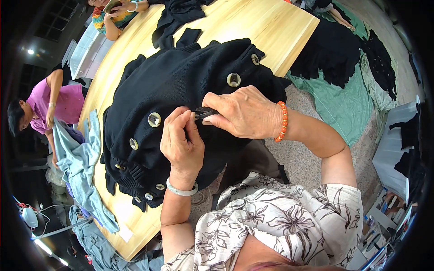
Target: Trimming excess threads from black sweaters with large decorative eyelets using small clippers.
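Note:
A black knitted cardigan (181, 72) with large pale-rimmed buttons lies spread over the table's near edge. Above its button edge my two hands meet. My right hand (246, 113) grips a small black tool that looks like thread snips (205, 113), its tip pointing left. The fingers of my left hand (183, 144) are pinched together right at that tip; what they hold is too small or hidden to make out. One button (154, 119) shows just left of my left fingers, another button (233, 80) beyond my right hand.
The pale wooden table (253, 27) carries more black garments (178, 20) at the far side. To the left a person in pink (63, 97) handles a light blue garment (74, 153). Another person (115, 18) sits at the far end. Black clothes on green cloth (334, 104) lie at right.

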Demonstrator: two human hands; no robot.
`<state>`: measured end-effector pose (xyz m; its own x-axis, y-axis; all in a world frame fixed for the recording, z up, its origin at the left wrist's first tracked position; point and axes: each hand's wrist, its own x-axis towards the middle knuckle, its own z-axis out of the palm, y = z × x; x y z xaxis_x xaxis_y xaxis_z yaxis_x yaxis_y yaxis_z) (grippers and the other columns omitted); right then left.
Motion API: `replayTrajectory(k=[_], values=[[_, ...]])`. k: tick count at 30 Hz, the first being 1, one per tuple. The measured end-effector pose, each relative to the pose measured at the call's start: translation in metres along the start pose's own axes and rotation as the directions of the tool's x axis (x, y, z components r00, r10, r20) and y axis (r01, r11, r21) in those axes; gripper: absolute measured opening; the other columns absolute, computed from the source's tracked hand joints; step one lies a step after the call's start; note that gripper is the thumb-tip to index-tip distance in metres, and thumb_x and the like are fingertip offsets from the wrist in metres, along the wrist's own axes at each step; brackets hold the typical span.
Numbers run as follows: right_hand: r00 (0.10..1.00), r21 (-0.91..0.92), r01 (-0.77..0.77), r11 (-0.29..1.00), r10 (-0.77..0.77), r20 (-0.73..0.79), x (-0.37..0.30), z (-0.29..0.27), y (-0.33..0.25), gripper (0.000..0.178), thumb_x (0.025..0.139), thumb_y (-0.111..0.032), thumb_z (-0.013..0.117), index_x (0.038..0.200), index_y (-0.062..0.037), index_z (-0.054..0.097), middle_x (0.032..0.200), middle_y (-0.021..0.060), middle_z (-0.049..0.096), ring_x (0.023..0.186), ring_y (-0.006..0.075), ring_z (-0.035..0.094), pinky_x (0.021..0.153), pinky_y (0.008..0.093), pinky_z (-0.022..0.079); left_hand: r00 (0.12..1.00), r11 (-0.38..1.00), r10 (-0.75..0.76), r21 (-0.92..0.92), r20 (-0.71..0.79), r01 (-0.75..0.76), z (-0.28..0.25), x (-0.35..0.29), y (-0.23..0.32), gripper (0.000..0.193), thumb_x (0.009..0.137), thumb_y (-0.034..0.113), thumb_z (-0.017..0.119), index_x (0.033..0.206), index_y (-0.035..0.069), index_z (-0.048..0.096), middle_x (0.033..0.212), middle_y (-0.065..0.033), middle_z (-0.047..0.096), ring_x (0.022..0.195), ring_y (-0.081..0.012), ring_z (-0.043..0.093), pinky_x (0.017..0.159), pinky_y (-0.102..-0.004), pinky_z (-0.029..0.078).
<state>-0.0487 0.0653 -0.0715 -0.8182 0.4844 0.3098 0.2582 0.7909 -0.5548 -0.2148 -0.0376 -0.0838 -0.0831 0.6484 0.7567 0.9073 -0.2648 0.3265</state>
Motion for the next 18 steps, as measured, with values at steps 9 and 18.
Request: replayTrajectory(k=[9,18], values=[[0.999,-0.019,0.01,1.0,-0.009,0.041,0.006,0.001,0.0,0.025,0.097,-0.028,0.065,0.108,-0.007,0.056,0.071,0.0122,0.067,0.065,0.0345,0.068,0.057,0.0435,0.051,0.989,0.974,0.146,0.171,0.012,-0.146,0.001,-0.002,-0.001,0.018,0.081,-0.003,0.076,0.098,-0.001,0.07,0.103,-0.012,0.064,0.09,-0.0278,0.063,0.079,-0.0378,0.051],[0.997,-0.014,0.035,0.999,-0.036,-0.07,0.001,0.008,0.005,0.021,0.097,-0.028,0.066,0.102,-0.0087,0.059,0.067,0.0101,0.065,0.06,0.032,0.066,0.052,0.0406,0.049,0.981,0.981,0.191,-0.021,-0.028,-0.192,-0.001,0.001,0.012,0.024,0.075,-0.008,0.077,0.095,0.0,0.068,0.097,-0.0113,0.064,0.086,-0.0276,0.063,0.075,-0.0365,0.049]])
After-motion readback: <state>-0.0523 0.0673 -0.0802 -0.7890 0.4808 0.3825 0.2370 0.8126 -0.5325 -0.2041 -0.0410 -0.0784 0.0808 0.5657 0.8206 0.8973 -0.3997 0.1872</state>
